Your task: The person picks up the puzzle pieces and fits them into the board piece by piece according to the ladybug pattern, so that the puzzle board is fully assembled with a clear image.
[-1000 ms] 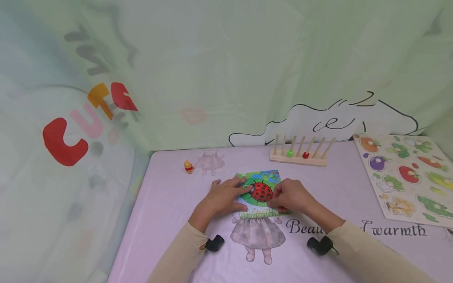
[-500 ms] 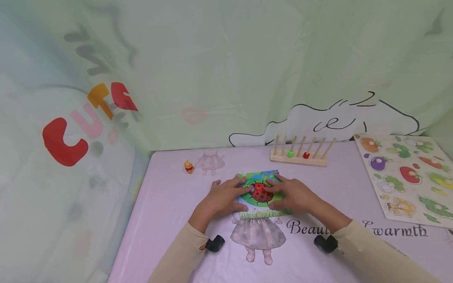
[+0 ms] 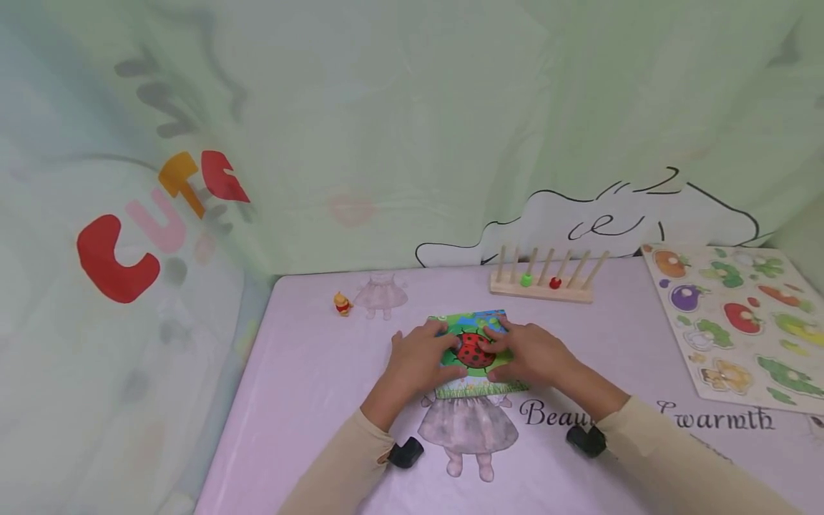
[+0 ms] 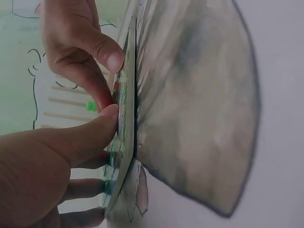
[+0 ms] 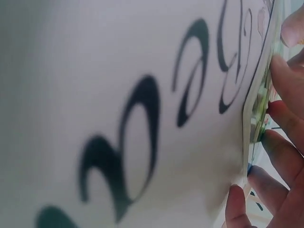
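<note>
A thin square board (image 3: 479, 390) with a ladybug picture (image 3: 473, 352) lies flat in the middle of the table. My left hand (image 3: 418, 357) rests on its left side, fingers spread and thumb on the lower part of the picture. From the right, my right hand (image 3: 536, 355) touches the board with its fingertips near the ladybug's right side. Seen edge-on in the left wrist view, the board (image 4: 129, 109) has the fingertips of both hands on its face. In the right wrist view, fingers (image 5: 280, 152) reach along the board's edge, the little finger beside it.
Behind the board stands a wooden peg rack (image 3: 541, 290) with a green and a red bead. A small yellow and red bear figurine (image 3: 343, 305) is at the back left. A large vegetable knob puzzle (image 3: 740, 325) lies to the right.
My right hand has gone from pinched fingers at the ladybug's lower right to spread fingers on the board. My left hand has slid slightly right, further onto the picture.
</note>
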`<state>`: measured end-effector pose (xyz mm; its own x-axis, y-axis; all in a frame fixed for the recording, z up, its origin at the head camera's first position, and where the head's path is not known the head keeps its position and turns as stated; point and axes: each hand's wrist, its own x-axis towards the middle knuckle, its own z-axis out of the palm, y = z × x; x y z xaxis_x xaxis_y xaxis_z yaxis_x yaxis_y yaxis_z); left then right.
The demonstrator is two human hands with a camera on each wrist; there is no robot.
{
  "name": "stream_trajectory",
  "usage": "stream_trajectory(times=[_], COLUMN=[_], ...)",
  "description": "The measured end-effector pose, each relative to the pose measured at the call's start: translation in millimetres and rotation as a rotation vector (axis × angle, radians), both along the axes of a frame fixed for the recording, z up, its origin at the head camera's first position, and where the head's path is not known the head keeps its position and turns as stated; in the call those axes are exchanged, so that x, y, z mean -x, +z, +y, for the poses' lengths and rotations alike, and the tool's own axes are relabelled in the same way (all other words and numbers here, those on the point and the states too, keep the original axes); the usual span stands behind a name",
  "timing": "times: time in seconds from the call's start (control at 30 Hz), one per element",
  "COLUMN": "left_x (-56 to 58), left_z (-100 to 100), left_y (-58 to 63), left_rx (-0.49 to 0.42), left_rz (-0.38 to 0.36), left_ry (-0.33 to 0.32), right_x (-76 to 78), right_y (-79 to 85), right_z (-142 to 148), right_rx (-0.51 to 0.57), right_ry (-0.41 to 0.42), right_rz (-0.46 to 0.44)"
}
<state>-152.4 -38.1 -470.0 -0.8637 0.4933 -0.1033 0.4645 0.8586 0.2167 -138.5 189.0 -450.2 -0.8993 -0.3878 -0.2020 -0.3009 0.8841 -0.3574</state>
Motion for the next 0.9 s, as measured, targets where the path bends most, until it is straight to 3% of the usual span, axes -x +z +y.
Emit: stream_trajectory(times=[0.53, 0.9], left_x=[-2.8, 0.5], left_z=[2.6, 2.6], left_y=[-2.5, -4.7], left_rx=[0.046, 0.11], left_rz=[0.033, 0.038], left_ry=[-0.005, -0.047], right_x=[0.2, 4.6], right_y=[4.6, 4.4], right_z=[-3.7, -2.1], right_rx=[-0.113, -0.099], right_ry=[0.041, 0.081], right_rz=[0.115, 0.122])
